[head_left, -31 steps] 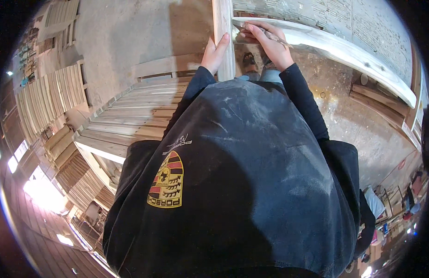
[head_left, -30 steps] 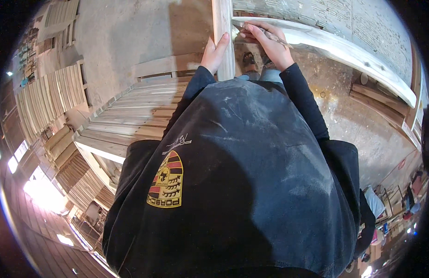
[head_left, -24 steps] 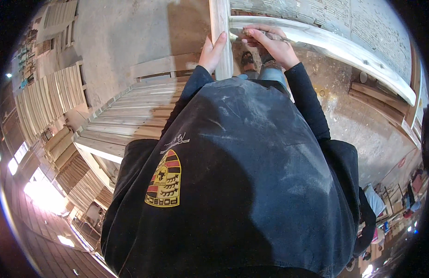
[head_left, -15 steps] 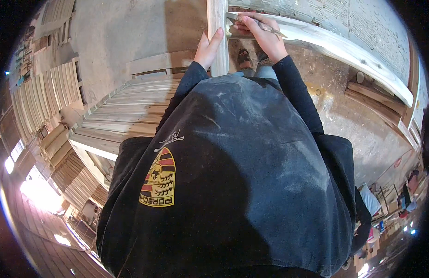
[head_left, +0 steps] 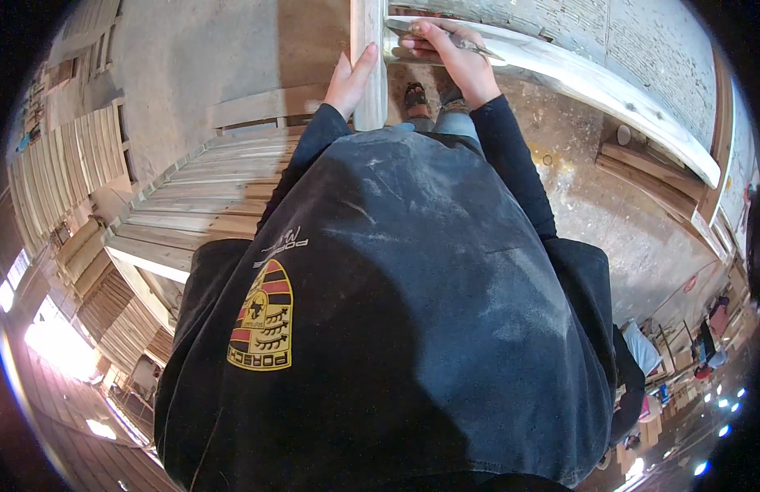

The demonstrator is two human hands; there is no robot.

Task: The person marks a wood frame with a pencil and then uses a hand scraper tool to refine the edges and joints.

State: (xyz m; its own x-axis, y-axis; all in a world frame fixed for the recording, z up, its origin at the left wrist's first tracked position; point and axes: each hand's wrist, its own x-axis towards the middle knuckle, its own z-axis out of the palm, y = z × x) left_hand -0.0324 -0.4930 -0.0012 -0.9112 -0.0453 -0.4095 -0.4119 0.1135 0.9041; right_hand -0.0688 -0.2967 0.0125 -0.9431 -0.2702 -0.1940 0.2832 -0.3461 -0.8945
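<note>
My left hand (head_left: 350, 80) grips the side of a pale upright wooden board (head_left: 369, 74) at the top middle, thumb on its face and the other fingers mostly hidden behind its left edge. In my right hand (head_left: 463, 67), just right of that board, is a putty knife (head_left: 400, 27) with a flat grey blade. The blade points left to the board's right edge, where a joint meets a long pale curved rail (head_left: 560, 67). The putty knife's pointed rear end sticks out past my right palm, over the rail.
A slatted wooden piece (head_left: 207, 184) stands close on my left, with stacked slatted panels (head_left: 68, 164) farther left. At right, wooden pieces (head_left: 650, 168) lie low beside the rail's end. My sandalled foot (head_left: 415, 98) shows below the rail on the stained concrete floor (head_left: 552, 123).
The whole view has shifted slightly, so everything sits a little farther left and up. Both hands keep their holds, and the blade stays by the joint.
</note>
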